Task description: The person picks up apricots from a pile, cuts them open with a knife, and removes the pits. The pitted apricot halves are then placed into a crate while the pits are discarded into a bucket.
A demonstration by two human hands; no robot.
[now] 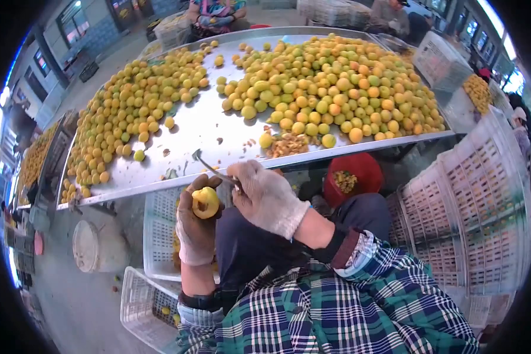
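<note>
My left hand (192, 233), in a stained glove, is closed around a yellow apricot (202, 206) with an opening cut into its flesh. My right hand (269, 199), in a pale knit glove, grips a thin curved metal pitting tool (213, 170). The tool's tip points up and left, above the metal table (206, 133) and apart from the fruit. Two heaps of whole apricots (342, 82) lie on that table, divided by a bare strip. Near its front edge sits a small pile of brown pits or scraps (289, 145).
Beneath the table's edge stands a red bucket (360, 171) with yellow pieces inside. Stacked plastic crates (454, 206) rise at my right. A crate (159, 236) is by my left leg, with a white bucket (98, 246) farther left. Another person (215, 17) sits across the table.
</note>
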